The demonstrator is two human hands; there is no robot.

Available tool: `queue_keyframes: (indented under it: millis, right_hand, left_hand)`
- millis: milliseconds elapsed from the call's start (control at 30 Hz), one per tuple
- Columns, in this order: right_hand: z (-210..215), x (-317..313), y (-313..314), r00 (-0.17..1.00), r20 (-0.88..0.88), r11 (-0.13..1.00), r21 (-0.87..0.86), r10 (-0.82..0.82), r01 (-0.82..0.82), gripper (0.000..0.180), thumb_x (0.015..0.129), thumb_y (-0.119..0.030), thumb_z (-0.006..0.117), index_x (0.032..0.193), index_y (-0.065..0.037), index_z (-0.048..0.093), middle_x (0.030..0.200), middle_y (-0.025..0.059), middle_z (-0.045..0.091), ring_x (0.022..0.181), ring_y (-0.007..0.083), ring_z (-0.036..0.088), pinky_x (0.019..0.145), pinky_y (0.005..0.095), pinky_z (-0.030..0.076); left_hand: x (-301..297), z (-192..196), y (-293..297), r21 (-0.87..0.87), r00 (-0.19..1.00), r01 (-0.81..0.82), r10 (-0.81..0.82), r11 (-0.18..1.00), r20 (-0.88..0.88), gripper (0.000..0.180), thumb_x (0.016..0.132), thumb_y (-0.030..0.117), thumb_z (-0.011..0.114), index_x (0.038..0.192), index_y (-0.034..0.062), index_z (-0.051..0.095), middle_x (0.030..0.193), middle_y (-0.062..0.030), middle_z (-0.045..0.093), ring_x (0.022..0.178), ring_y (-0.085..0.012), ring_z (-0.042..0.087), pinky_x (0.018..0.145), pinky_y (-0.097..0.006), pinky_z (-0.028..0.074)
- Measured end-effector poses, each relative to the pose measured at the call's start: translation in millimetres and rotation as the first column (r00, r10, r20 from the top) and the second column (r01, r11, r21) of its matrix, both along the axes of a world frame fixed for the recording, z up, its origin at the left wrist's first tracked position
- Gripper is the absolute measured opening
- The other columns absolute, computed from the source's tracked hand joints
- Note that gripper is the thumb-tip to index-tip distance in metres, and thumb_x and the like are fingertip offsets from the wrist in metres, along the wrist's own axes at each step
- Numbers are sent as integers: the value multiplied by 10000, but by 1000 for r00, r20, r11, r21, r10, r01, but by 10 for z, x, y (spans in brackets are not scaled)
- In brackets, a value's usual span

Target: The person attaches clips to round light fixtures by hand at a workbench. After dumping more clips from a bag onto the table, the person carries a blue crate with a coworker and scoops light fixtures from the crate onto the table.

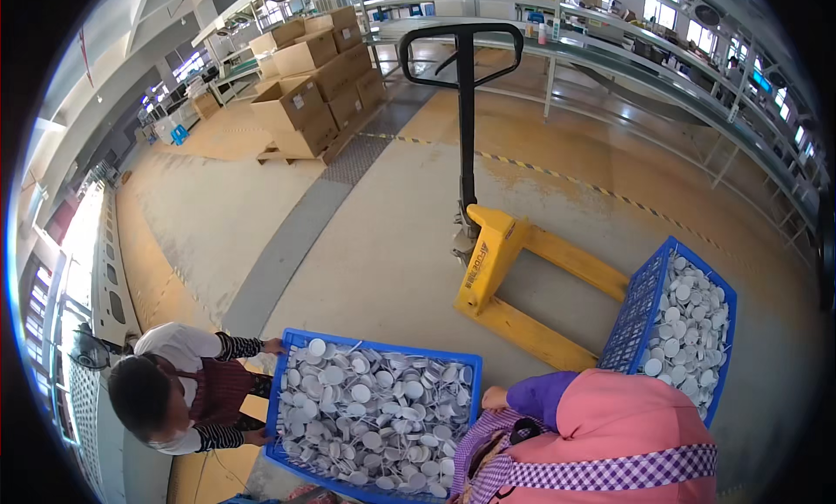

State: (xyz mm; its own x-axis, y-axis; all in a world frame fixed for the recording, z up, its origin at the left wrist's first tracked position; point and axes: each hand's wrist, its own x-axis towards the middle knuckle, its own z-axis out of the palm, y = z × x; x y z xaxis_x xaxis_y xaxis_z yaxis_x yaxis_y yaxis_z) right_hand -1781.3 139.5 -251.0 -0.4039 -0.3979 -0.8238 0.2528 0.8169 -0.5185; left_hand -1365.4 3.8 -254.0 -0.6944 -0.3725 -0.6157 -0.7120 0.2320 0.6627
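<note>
Neither my left hand nor my right hand shows. Nearest to me is a large blue crate full of small white round discs, many with thin stems. On the left, a co-worker in a white top with striped sleeves grips the crate's left end with both hands. At its right end, another person in pink with purple sleeves bends over, one hand at the crate's rim; this person's other hand is hidden. A bit of patterned cloth shows at the lower edge; whose it is, I cannot tell.
A yellow pallet truck with a black handle stands beyond the crate. Its forks reach toward a second blue crate of similar white discs. Cardboard boxes are stacked on a pallet. Long workbenches line the back right.
</note>
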Motion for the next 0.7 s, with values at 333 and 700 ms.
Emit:
queue_keyframes:
  millis: [333,700]
  right_hand:
    - [417,1,920,964,148,975,58,-220,213,267,848,-146,574,1079,-13,578,864,132,650,740,214,654,611,322,526]
    - [129,-153,798,995,84,997,-68,50,-45,116,832,-129,562,887,-39,611,805,137,639,739,272,639,628,396,507]
  left_hand:
    - [-524,1259,-72,5,952,-298,298,955,-67,423,815,325,668,1073,-9,641,847,-174,686,789,-254,670,714,-364,521]
    - [428,1548,-50,-229,498,-865,822,447,-278,310,774,189,681,1041,42,626,818,-146,665,755,-254,655,695,-359,521]
